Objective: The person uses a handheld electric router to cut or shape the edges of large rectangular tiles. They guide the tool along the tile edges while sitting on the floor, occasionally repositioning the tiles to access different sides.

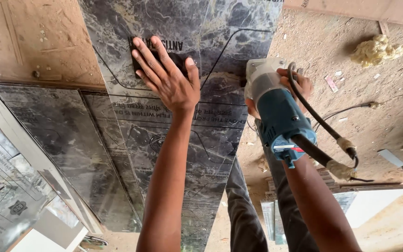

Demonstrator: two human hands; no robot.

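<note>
Marbled laminate sheet (pixel 183 140) ×1 | left hand (pixel 166 74) flat | right hand (pixel 299 84) grips blue trimmer (pixel 278 116) ×1

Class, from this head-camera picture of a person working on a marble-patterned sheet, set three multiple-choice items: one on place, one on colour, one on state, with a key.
1. Where does the left hand lie?
A. flat on the dark marbled sheet
B. on the power cord
C. on the floor

2. What colour is the power tool's motor body?
A. red
B. yellow
C. blue

3. How is the tool held?
A. lying loose on the ground
B. gripped by the right hand at the sheet's edge
C. hanging by its cord

Key: 1 A, palm down with fingers spread; 2 C, blue casing above a grey base; 3 B, fingers wrap it.
</note>
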